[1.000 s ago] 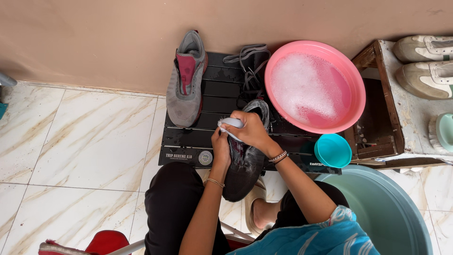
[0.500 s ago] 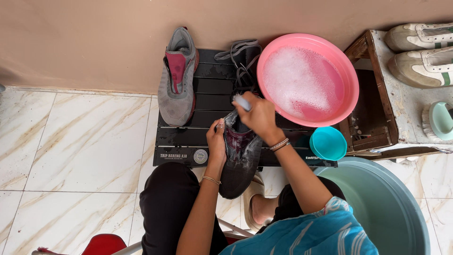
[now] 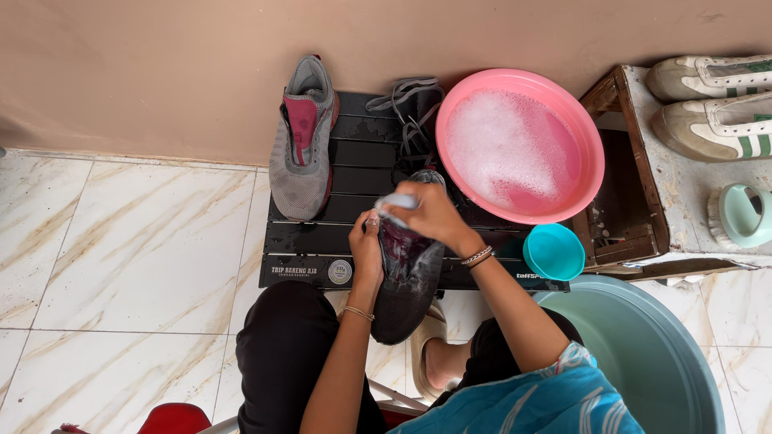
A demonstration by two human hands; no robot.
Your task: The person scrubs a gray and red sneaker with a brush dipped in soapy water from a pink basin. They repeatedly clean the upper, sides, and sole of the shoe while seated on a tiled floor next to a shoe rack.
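Observation:
My left hand [image 3: 367, 249] grips the side of a dark grey shoe with a maroon inside [image 3: 406, 277], which rests on the front of a low black slatted table [image 3: 322, 241]. My right hand [image 3: 430, 215] is closed on a pale brush [image 3: 394, 202] pressed against the shoe's upper. A second grey shoe with a maroon tongue [image 3: 301, 141] lies on the table's left part. Grey laces [image 3: 406, 100] lie at the back of the table.
A pink basin of soapy water [image 3: 587, 137] sits at right on the table. A small teal cup [image 3: 553, 251] and a large green tub [image 3: 643, 354] stand below it. A wooden crate [image 3: 643, 209], two white sneakers [image 3: 712, 100] and a pale green brush [image 3: 740, 215] are at far right.
My right hand with the brush has shifted back and forth over the dark shoe's upper. The left hand keeps its grip on the shoe. The view has shifted slightly.

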